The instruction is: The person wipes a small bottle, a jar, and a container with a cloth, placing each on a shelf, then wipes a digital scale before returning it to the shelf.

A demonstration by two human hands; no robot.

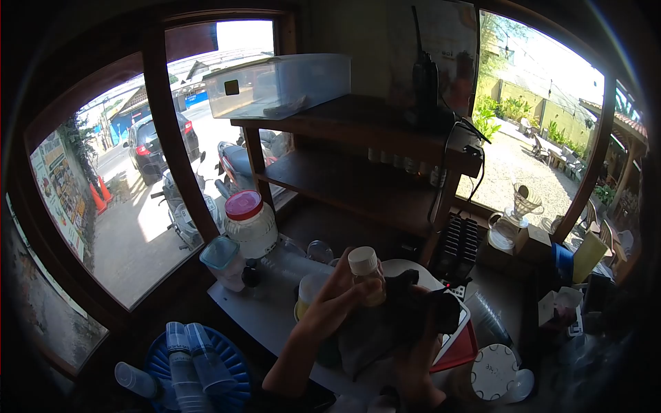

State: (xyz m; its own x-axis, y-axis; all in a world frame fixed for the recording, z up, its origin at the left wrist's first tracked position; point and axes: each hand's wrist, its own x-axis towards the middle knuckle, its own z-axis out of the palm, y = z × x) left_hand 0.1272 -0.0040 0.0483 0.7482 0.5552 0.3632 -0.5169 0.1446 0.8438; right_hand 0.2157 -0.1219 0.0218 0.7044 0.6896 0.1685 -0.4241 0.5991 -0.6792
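Note:
My left hand (334,297) is closed around a small clear bottle with a white cap (363,261), held upright above the counter. A dark cloth (372,334) hangs just below and beside the bottle. My right hand (421,347) is in shadow at the right side of this cloth and seems to grip it; its fingers are mostly hidden. Behind my left hand stands a pale tub (311,289), partly covered by the forearm. A white tray with a red edge (458,351) lies under and to the right of the cloth.
On the left are a red-lidded jar (248,220), a blue-lidded container (224,261) and stacked plastic cups (184,365) on a blue basket (234,358). A wooden shelf (351,124) at the back carries a clear bin (282,86) and a walkie-talkie (425,76). A round white lid (494,372) sits at right.

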